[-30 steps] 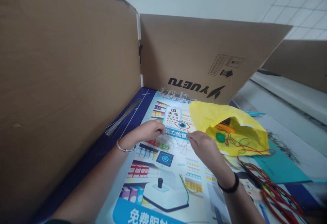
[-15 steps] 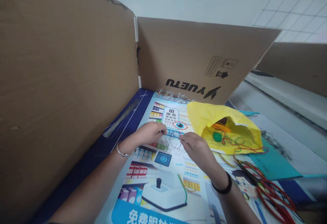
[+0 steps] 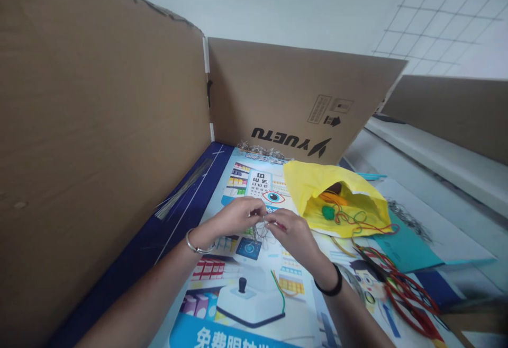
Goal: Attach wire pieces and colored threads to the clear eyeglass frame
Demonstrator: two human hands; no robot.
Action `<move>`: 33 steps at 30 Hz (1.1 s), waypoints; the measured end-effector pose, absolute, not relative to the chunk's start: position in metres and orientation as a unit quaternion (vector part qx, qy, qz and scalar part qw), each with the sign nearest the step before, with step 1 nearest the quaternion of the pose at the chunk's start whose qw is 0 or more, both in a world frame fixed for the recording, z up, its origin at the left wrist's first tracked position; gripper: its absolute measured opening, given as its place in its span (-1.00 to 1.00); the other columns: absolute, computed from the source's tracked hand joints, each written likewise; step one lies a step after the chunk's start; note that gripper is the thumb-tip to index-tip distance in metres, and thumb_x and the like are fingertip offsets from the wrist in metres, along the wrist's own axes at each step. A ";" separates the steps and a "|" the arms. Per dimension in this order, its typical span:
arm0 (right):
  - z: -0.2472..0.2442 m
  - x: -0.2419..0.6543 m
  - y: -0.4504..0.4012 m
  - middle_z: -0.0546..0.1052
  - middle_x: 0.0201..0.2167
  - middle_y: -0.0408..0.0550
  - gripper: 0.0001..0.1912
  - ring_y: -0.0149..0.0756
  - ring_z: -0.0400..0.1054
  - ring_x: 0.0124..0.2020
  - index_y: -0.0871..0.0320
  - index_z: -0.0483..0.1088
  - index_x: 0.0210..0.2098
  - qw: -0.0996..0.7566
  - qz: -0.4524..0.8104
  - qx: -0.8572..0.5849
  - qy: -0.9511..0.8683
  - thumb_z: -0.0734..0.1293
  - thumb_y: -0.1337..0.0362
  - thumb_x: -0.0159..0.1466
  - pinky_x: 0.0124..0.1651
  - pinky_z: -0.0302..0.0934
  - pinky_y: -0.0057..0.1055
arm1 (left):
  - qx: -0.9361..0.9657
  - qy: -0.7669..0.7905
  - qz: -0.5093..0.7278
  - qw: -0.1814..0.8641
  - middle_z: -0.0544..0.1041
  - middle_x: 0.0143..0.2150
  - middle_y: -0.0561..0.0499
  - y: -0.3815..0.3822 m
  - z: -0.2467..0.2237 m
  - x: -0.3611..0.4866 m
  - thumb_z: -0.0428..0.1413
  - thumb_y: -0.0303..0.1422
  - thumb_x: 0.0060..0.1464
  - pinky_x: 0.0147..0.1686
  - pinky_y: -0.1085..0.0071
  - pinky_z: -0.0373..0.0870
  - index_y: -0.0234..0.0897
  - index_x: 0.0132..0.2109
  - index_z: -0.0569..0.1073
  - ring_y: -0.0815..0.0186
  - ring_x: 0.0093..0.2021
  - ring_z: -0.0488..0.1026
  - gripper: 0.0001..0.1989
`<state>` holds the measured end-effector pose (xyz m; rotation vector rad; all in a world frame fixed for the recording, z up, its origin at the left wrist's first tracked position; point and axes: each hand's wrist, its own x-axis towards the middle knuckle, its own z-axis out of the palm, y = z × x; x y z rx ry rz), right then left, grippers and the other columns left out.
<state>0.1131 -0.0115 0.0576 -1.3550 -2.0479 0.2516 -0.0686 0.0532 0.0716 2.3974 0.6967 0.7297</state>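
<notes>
My left hand (image 3: 242,215) and my right hand (image 3: 292,237) meet over a printed poster (image 3: 273,276), their fingertips almost touching. Both are closed in a pinch on thin silvery wire (image 3: 260,234), which hangs in a loose tangle below the fingers. A small pink-red bit shows at the right fingers; what it is I cannot tell. Right of the hands lies an open yellow bag (image 3: 298,181) with green and orange cord in it. Scissors (image 3: 413,311) with red handles rest among red and green cords at the lower right.
Cardboard panels (image 3: 293,88) stand at the back and left (image 3: 99,125). A bundle of straight thin wires (image 3: 184,189) lies on the left. Wire clumps sit along the back edge (image 3: 262,151) and on the right (image 3: 408,218), near a teal sheet (image 3: 408,250).
My hands have come together from a short distance apart, the right moving left toward the other. The view has shifted slightly, so the surroundings sit a little further left.
</notes>
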 end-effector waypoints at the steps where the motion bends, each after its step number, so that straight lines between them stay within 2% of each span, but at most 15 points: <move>1: 0.059 0.112 -0.012 0.53 -0.36 -0.10 -0.88 -0.32 0.40 -0.29 0.08 0.48 -0.34 0.331 0.101 -0.519 -0.782 0.32 0.40 0.18 -0.22 0.24 -0.43 | 0.885 0.260 0.274 0.272 0.48 -0.39 0.09 0.052 0.072 -0.068 0.08 -0.45 0.07 -0.34 0.52 0.27 -0.29 -0.32 0.45 0.42 -0.37 0.38 -0.95; 9: 0.067 0.106 -0.016 0.51 -0.44 -0.15 -0.93 -0.37 0.35 -0.43 0.10 0.47 -0.38 0.342 0.143 -0.542 -0.754 0.35 0.38 0.13 -0.34 0.18 -0.48 | 0.868 0.259 0.286 0.312 0.46 -0.38 0.10 0.049 0.071 -0.067 0.07 -0.48 0.04 -0.33 0.53 0.29 -0.29 -0.33 0.42 0.43 -0.37 0.37 -0.95; 14: 0.068 0.105 -0.016 0.38 -0.59 -0.23 -0.96 -0.42 0.22 -0.55 0.12 0.41 -0.42 0.333 0.156 -0.578 -0.729 0.36 0.36 0.10 -0.45 0.10 -0.51 | 0.870 0.263 0.296 0.294 0.47 -0.39 0.11 0.049 0.068 -0.065 0.08 -0.53 0.01 -0.35 0.54 0.29 -0.29 -0.33 0.42 0.44 -0.39 0.37 -0.93; 17: 0.067 0.106 -0.016 0.29 -0.62 -0.28 -0.91 -0.46 0.17 -0.57 0.13 0.34 -0.44 0.341 0.184 -0.599 -0.700 0.36 0.35 0.06 -0.50 0.05 -0.53 | 0.887 0.215 0.310 0.268 0.49 -0.39 0.08 0.051 0.065 -0.064 0.08 -0.51 0.07 -0.30 0.52 0.29 -0.29 -0.36 0.44 0.42 -0.36 0.39 -0.92; 22: 0.067 0.107 -0.015 0.27 -0.63 -0.31 -0.85 -0.48 0.16 -0.58 0.13 0.33 -0.42 0.345 0.223 -0.604 -0.683 0.37 0.38 0.01 -0.51 0.03 -0.55 | 0.908 0.131 0.320 0.235 0.49 -0.39 0.01 0.053 0.061 -0.065 0.02 -0.40 0.18 -0.31 0.51 0.28 -0.29 -0.35 0.47 0.41 -0.34 0.38 -0.82; 25: 0.068 0.108 -0.014 0.31 -0.62 -0.29 -0.87 -0.47 0.18 -0.57 0.14 0.35 -0.42 0.352 0.239 -0.594 -0.683 0.38 0.36 0.01 -0.50 0.06 -0.55 | 0.916 0.133 0.307 0.221 0.48 -0.38 0.01 0.052 0.060 -0.066 -0.02 -0.38 0.21 -0.31 0.51 0.27 -0.29 -0.34 0.47 0.41 -0.33 0.37 -0.78; 28: 0.069 0.113 -0.013 0.45 -0.53 -0.21 -0.92 -0.44 0.27 -0.51 0.15 0.40 -0.39 0.371 0.265 -0.566 -0.687 0.34 0.31 0.08 -0.43 0.15 -0.52 | 0.923 0.146 0.287 0.212 0.48 -0.36 0.02 0.053 0.062 -0.067 -0.04 -0.39 0.22 -0.29 0.50 0.28 -0.28 -0.31 0.45 0.40 -0.31 0.37 -0.79; 33: 0.078 0.126 -0.015 0.57 -0.39 -0.12 -0.82 -0.34 0.41 -0.35 0.12 0.47 -0.32 0.387 0.241 -0.559 -0.692 0.23 0.28 0.19 -0.28 0.25 -0.44 | 0.918 0.178 0.297 0.191 0.48 -0.32 0.02 0.056 0.066 -0.069 -0.04 -0.48 0.18 -0.24 0.49 0.29 -0.28 -0.29 0.44 0.39 -0.27 0.39 -0.83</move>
